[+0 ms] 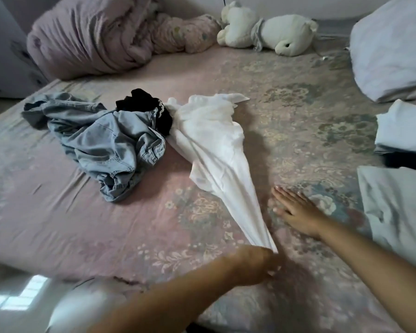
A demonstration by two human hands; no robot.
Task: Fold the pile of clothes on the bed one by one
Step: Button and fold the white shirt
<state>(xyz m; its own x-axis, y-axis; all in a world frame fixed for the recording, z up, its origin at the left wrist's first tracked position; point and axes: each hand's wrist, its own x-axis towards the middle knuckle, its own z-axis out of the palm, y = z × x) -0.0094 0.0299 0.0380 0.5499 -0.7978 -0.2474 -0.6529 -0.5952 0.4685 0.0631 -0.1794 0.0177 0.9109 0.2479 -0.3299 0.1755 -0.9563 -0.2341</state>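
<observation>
Single head-worn wide-angle view, looking forward and down, close over the bed (106,236)

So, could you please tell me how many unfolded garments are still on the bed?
3: denim garment at left, black garment behind it, white garment held by the left hand. More may be hidden.

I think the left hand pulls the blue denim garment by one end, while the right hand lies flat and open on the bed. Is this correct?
Not quite. In the head view, the left hand grips one end of the white garment, not the blue denim garment, which lies untouched in the pile. The right hand does lie flat and open on the bed.
</observation>
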